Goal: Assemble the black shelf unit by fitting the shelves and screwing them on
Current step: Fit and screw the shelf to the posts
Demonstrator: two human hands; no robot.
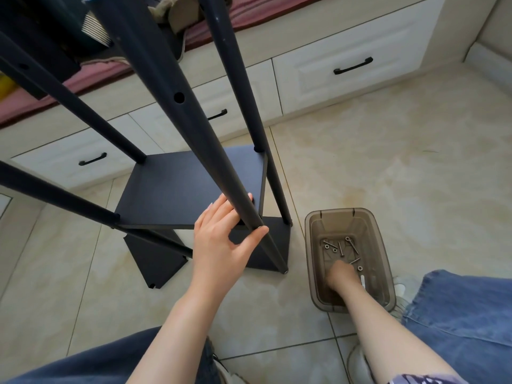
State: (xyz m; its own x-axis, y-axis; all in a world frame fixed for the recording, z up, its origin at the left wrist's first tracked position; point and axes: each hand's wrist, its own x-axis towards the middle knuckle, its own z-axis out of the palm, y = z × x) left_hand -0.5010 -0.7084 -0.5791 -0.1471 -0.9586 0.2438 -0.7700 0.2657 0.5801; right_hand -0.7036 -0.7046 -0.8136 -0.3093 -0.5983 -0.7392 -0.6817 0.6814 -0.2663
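Beige tiled floor (388, 162), white drawers (346, 51)

We cannot see the fingertips of the right hand (342, 276) down in the brown bin (312, 245), so whether they pinch one of the tiny screws (353, 245) is unclear. The front post (177, 106) covers part of the fingers of the left hand (219, 239) curled round it, and all 4 posts run out of frame

On the tiled floor (388, 162) stand the black shelf unit (191, 187) and a brown tub (332, 213) beside it.
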